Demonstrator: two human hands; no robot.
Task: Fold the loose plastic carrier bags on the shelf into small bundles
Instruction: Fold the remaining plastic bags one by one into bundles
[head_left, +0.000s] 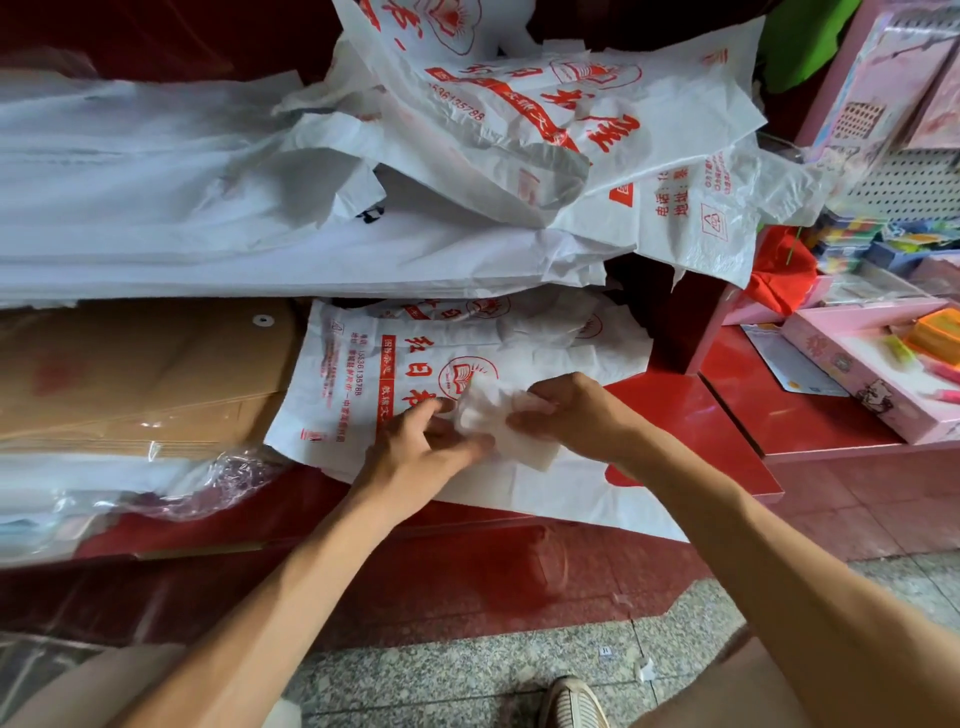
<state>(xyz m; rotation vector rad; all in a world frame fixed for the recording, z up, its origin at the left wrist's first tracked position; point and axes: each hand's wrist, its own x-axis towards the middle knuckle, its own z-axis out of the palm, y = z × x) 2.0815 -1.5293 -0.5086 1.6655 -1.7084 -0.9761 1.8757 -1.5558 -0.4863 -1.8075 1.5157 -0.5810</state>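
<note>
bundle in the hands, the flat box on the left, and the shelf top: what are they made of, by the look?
Bundle, gripped by left hand and right hand: thin white plastic film, judging by its soft crumpled folds.
Box: brown cardboard, matte, with glossy clear tape.
Shelf: glossy red surface showing reflections; likely lacquered or laminated board, core not visible.

You get bright, even light; white bags at upper left wash out, the red shelf shows glare, and frame edges bend and blur.

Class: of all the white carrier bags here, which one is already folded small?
The small white bundle pinched between the left hand and right hand; the other bags lie spread out or crumpled.
</note>
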